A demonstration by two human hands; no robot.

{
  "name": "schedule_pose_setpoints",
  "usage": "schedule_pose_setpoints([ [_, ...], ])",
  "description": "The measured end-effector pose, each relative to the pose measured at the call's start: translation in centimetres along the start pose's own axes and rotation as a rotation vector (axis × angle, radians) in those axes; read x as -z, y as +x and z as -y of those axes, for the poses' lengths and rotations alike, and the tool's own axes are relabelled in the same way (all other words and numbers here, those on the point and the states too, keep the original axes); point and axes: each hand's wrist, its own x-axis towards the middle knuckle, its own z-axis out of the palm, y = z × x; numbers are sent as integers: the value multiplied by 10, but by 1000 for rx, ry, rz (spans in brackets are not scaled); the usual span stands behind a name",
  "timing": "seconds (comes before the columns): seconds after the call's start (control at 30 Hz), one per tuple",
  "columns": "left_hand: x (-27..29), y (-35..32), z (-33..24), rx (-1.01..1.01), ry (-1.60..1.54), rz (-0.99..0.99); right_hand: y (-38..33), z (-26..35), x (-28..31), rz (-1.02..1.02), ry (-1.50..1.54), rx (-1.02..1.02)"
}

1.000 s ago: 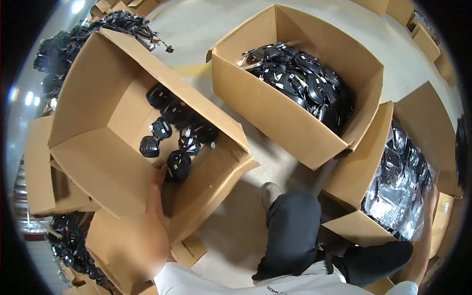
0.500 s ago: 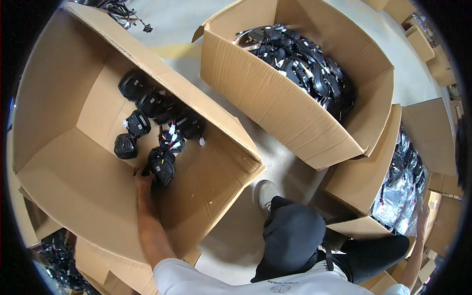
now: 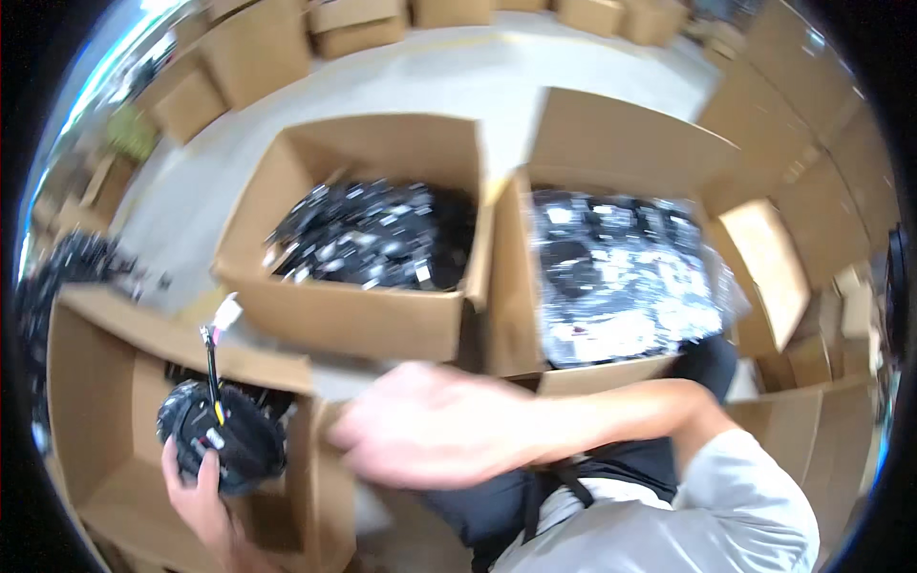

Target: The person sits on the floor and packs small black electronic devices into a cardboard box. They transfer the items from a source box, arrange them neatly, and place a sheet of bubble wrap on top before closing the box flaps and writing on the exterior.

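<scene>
My left hand grips a rounded black part wrapped in clear film, lifted over the left cardboard box. A short black cable sticks up from the part and ends in a white plug. Behind it, more black parts are mostly hidden inside that box. My right hand is smeared by motion as it reaches across my body toward the left box; its fingers cannot be made out.
A cardboard box of black wired parts stands ahead. Right of it, another open box contains black parts under clear plastic film. Black cables lie at the far left. Stacked cartons line the back.
My left hand has raised a black part from inside the left box. My right arm has swung from the film-covered box across to the left. The view has turned rightward.
</scene>
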Motion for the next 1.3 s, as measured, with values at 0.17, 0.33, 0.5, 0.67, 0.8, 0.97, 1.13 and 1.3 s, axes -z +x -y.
schedule_pose_setpoints([
  [0.17,-132,-63,-64,49,-253,330,16,23,7,-124,-358,25],
  [0.33,-234,-100,-54,254,-522,489,-84,-23,116,-205,-398,-344],
  [0.5,-277,-137,-37,275,-578,689,-217,-83,235,-485,-309,-1347],
  [0.67,-324,-167,-54,240,-662,846,-344,-114,202,-527,-11,-1744],
  [0.8,-338,-180,-56,235,-741,880,-356,-114,174,-539,119,-1734],
  [0.97,-357,-195,-66,234,-806,915,-349,-110,191,-601,177,-1702],
  [1.13,-374,-204,-61,317,-752,972,-347,-105,192,-27,-385,-1756],
  [1.3,-385,-201,-67,349,-622,1214,-236,-40,239,-255,565,-1194],
])
